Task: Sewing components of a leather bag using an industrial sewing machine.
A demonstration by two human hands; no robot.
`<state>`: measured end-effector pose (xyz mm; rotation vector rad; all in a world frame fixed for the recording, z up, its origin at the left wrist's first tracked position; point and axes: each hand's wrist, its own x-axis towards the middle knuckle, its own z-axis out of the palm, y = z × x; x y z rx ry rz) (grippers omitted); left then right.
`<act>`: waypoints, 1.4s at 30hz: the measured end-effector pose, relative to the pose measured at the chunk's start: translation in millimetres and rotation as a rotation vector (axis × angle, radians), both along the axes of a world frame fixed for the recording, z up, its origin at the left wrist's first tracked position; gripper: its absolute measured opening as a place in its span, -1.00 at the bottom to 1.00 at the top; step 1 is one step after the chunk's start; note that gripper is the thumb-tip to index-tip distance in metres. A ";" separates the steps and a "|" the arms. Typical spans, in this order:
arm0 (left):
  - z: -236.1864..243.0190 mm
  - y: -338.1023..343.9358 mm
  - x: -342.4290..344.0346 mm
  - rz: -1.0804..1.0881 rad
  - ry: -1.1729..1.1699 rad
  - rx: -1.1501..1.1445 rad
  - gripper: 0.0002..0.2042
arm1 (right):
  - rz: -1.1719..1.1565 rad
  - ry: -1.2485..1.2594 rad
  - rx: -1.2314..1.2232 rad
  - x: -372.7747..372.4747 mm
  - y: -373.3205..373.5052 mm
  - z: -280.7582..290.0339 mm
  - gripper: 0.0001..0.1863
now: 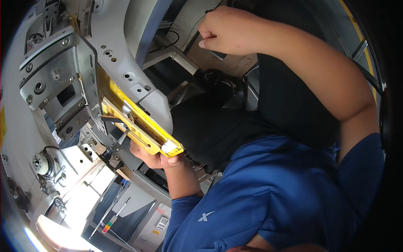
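Note:
A long yellow metal bracket (145, 132) slants down along the side of a grey machine arm (140, 90). At its lower end, my left hand (153, 159) is closed round the underside, with the thumb against the edge; the bracket hides some of the fingers. A white patch (169, 146) marks the bracket's end. Dark and metallic small parts (121, 134) sit beside it, close to my left fingertips. My right hand (228, 31) is raised at the top, curled into a fist. A dark flat edge (217, 54) shows just below it; whether I hold it, I cannot tell.
Bolted metal plates (56, 77) stand on the machine at left, above a ribbed pulley (41, 164). Below are a signal light (110, 224) and a grey cabinet (153, 227). A dark panel (166, 75) with cables nearby lies beyond the bracket. Strong light glares at lower left.

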<state>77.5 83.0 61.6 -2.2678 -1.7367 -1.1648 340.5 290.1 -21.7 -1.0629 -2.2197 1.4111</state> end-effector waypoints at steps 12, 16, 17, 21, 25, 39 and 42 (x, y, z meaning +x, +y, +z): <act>-5.8 -11.4 -26.1 -0.079 -0.359 -0.220 0.01 | -0.012 0.543 0.904 -12.2 -105.4 76.1 -0.67; 0.7 -14.0 -18.3 0.028 -0.306 -0.280 -0.18 | -0.028 0.484 0.901 -17.7 -105.4 78.3 -0.68; 0.1 -13.9 -15.5 0.129 -0.423 -0.318 -0.24 | -0.089 0.472 0.945 -19.8 -106.2 80.0 -0.68; -9.4 -10.0 -7.0 0.195 -0.516 -0.200 -0.33 | -0.028 0.484 0.889 -16.1 -106.7 82.4 -0.64; -10.5 -10.3 -11.4 0.154 -0.357 -0.165 -0.31 | -0.029 0.450 0.856 -18.1 -107.6 84.3 -0.71; -3.6 -16.9 -26.3 0.061 -0.336 -0.301 -0.03 | 0.139 0.643 0.654 -13.9 -52.4 74.0 -0.87; -2.1 -20.8 -26.0 0.063 -0.347 -0.318 0.04 | 0.349 0.531 0.563 -13.7 -39.9 76.5 -0.75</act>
